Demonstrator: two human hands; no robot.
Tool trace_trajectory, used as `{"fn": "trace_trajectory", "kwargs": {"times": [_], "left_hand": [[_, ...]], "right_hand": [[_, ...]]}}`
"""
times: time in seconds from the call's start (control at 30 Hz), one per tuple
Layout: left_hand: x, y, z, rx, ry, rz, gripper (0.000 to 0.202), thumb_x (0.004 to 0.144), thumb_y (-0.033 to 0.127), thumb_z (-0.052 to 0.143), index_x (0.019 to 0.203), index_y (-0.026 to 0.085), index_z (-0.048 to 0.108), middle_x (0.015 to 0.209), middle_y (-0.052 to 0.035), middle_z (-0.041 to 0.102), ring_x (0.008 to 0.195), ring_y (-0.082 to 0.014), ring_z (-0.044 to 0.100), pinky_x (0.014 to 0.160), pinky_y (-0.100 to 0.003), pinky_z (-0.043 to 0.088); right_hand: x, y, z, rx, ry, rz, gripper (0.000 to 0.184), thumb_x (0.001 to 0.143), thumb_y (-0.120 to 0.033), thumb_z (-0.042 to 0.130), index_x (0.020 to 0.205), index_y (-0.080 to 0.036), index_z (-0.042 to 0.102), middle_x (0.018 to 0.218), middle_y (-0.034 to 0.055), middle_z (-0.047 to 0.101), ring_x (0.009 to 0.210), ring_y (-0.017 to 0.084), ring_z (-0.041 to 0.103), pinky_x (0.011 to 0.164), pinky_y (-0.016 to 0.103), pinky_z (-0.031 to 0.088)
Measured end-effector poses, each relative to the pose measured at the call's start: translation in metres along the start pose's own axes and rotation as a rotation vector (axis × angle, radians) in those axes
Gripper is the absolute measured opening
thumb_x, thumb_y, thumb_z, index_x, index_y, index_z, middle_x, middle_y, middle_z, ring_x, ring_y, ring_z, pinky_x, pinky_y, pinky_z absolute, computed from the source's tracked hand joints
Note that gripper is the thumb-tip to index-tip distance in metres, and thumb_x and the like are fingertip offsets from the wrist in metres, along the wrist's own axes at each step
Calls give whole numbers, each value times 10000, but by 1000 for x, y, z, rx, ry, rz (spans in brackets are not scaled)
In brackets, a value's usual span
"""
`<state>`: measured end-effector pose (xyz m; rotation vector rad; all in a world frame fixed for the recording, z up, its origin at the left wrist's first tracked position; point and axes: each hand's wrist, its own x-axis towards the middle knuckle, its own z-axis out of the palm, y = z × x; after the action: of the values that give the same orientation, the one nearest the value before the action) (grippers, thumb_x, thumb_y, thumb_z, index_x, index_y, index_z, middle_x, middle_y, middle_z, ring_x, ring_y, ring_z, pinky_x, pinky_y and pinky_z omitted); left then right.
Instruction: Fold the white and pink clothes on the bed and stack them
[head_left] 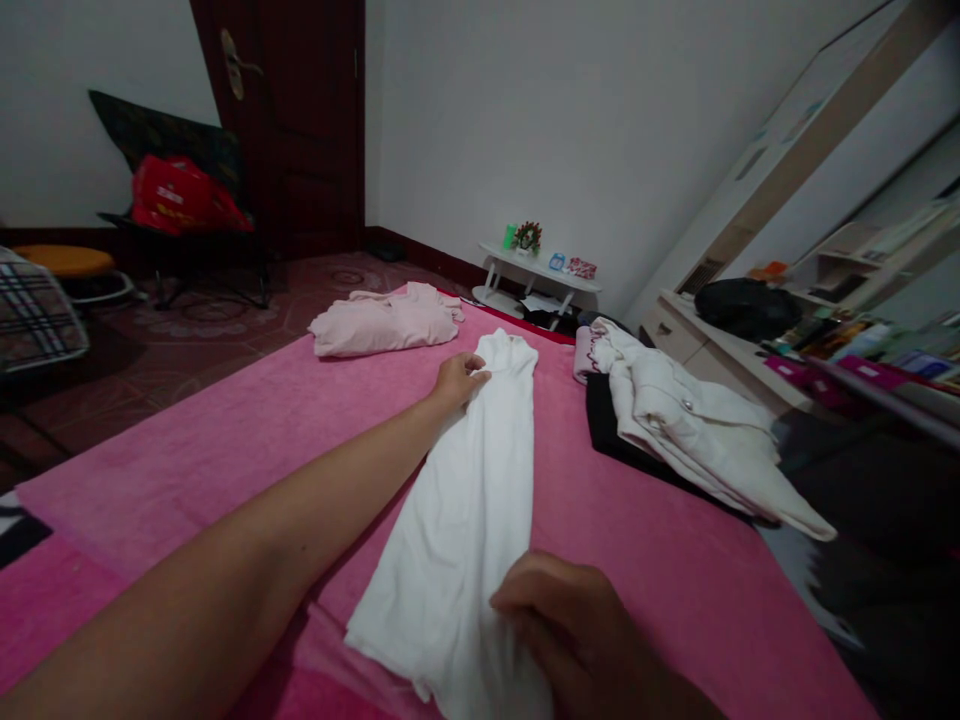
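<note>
A white garment lies folded lengthwise into a long strip on the pink bed cover. My left hand reaches far out and pinches the garment's left edge near its top end, fingers closed on the cloth. My right hand is close to me at the bottom, knuckles up, fingers curled onto the garment's near end.
A folded pale pink garment lies at the far edge of the bed. A cream jacket rests on a dark garment at the right. A small white table, a dresser, a dark door and a chair with a red bag stand around.
</note>
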<state>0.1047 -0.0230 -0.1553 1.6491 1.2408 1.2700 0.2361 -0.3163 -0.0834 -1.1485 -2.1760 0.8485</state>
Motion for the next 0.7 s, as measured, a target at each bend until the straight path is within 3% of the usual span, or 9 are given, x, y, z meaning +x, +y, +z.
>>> {"fn": "trace_trajectory", "kwargs": {"times": [0.1, 0.17, 0.23, 0.33, 0.43, 0.5, 0.57, 0.7], "left_hand": [[-9, 11, -7, 132, -13, 119, 280, 691, 193, 712, 965, 166, 661, 1086, -82, 613, 980, -200, 578, 889, -336, 456], [-18, 20, -12, 303, -52, 293, 307, 672, 180, 736, 974, 190, 681, 1229, -103, 547, 1158, -254, 491, 1011, -400, 377], [-28, 30, -14, 433, -138, 454, 265, 726, 201, 703, 990, 216, 691, 1276, -99, 524, 1216, -268, 448, 1045, -425, 341], [-42, 47, -11, 429, -411, 589, 257, 816, 127, 569, 1014, 232, 694, 1213, -78, 577, 1134, -211, 531, 1003, -341, 389], [-56, 66, -2, 381, -754, 694, 435, 802, 30, 492, 1115, 275, 670, 1287, -44, 559, 1126, -172, 557, 934, -248, 418], [-64, 77, 4, 386, -920, 723, 485, 775, 14, 502, 1108, 322, 673, 1298, -6, 563, 1110, -169, 569, 860, -224, 434], [-70, 86, 9, 397, -1014, 720, 432, 732, 7, 544, 971, 323, 716, 1155, 5, 639, 970, -163, 617, 745, -217, 442], [-69, 89, 9, 414, -1046, 729, 273, 667, -7, 587, 675, 246, 688, 787, -9, 651, 675, -149, 579, 622, -239, 406]], "right_hand": [[-3, 15, -6, -53, 53, -46, 217, 844, -89, 431, 899, -203, 606, 831, 19, 615, 759, 122, 580, 674, 228, 440], [-7, 22, -11, -90, 51, -20, 231, 830, -55, 413, 846, -205, 588, 815, 11, 590, 750, 119, 568, 670, 228, 429], [-11, 23, -17, -139, 25, 34, 224, 820, -39, 414, 798, -204, 564, 792, -1, 565, 730, 114, 550, 661, 227, 411], [-17, 14, -24, -213, -48, 114, 213, 804, -40, 454, 837, -215, 570, 818, -9, 574, 759, 123, 548, 679, 232, 397], [-20, 7, -24, -285, -142, 146, 263, 799, -70, 504, 987, -234, 585, 891, -4, 602, 807, 140, 554, 715, 247, 393], [-21, 6, -20, -335, -177, 158, 253, 808, -95, 516, 1008, -231, 589, 892, 0, 603, 799, 144, 552, 714, 253, 385], [-21, 9, -16, -377, -187, 168, 216, 813, -110, 514, 978, -223, 597, 875, 1, 602, 774, 141, 547, 696, 254, 375], [-22, 15, -9, -422, -173, 152, 186, 834, -124, 471, 937, -211, 599, 850, 7, 605, 763, 145, 546, 702, 264, 373]]}}
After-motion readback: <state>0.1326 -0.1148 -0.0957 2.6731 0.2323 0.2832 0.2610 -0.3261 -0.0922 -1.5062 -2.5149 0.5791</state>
